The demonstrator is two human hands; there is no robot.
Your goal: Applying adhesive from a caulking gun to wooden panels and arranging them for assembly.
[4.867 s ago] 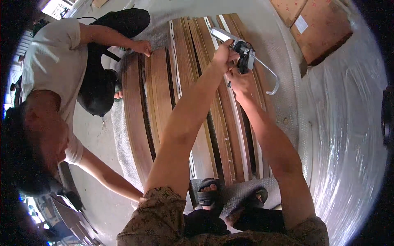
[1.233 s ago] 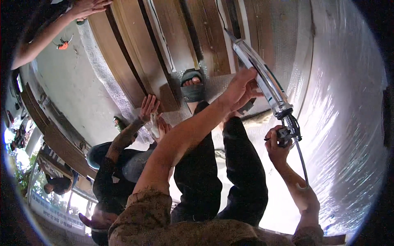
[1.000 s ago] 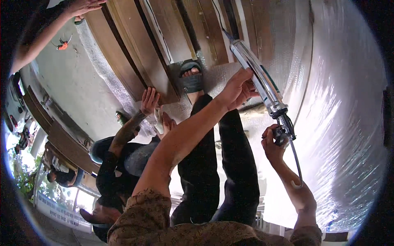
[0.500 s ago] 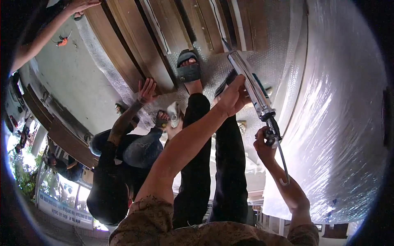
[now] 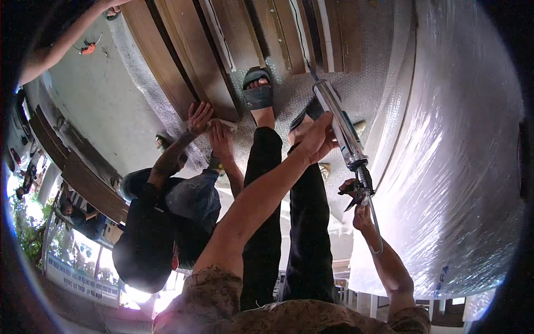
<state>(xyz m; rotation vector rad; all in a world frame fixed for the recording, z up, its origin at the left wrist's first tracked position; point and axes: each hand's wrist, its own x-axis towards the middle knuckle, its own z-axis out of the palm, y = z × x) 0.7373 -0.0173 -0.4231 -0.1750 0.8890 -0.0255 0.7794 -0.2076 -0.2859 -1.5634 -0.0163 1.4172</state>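
Note:
A long silver caulking gun (image 5: 341,125) slants across the space in front of me, its nozzle pointing up and away. My left hand (image 5: 318,139) supports the barrel from the left side. At the back end, the fingers of my right hand (image 5: 359,203) are wrapped round the handle and trigger, and the hooked rod sticks out toward my forearm. The nozzle tip is at the near end of a pale strip (image 5: 301,36) on a brown board, where a thin dark line runs along the strip. Whether the tip touches it I cannot tell.
Several long brown boards (image 5: 222,33) lie on bubble wrap (image 5: 367,89). A co-worker (image 5: 161,217) crouches at my left, both hands at a board's end; another person's arm (image 5: 67,50) reaches in at upper left. Large plastic-wrapped goods (image 5: 445,156) stand at right. An orange tool (image 5: 88,49) lies on the floor.
The caulking gun and my hands have shifted slightly down, toward me, with the nozzle now nearer the strip's near end. The co-worker's other hand has come up to the board's end.

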